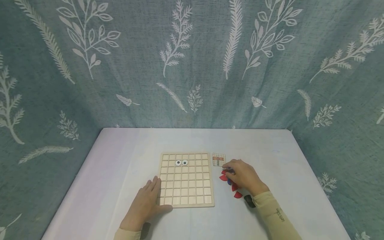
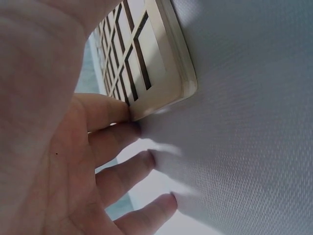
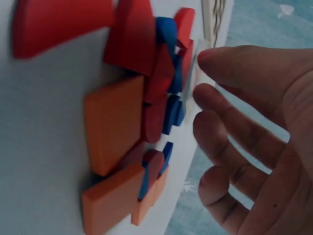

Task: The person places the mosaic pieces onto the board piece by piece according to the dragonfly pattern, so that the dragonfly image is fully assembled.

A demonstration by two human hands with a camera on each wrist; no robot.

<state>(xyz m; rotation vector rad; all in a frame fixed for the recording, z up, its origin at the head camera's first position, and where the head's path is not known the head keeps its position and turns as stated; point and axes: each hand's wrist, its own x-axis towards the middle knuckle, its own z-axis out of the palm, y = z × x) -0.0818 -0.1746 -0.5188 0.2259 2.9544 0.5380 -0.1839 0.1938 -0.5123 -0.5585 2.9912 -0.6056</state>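
The spread left grip (image 1: 143,202) touched the pale wooden grid board (image 1: 185,184); beside the parted right grip (image 1: 243,175), red wedge blocks (image 1: 238,195) seemed light, stiff, edge-pinchable.

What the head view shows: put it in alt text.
A person's right hand is over red and blue pieces beside a wooden grid board, whose left edge the left hand touches. Two eye discs sit on the board; a small gridded card lies to its right.

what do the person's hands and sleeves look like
The left hand and right hand are bare. The left sleeve and right sleeve are tan; the right one carries dark lettering, too small to read. A black wrist camera sits at each wrist.
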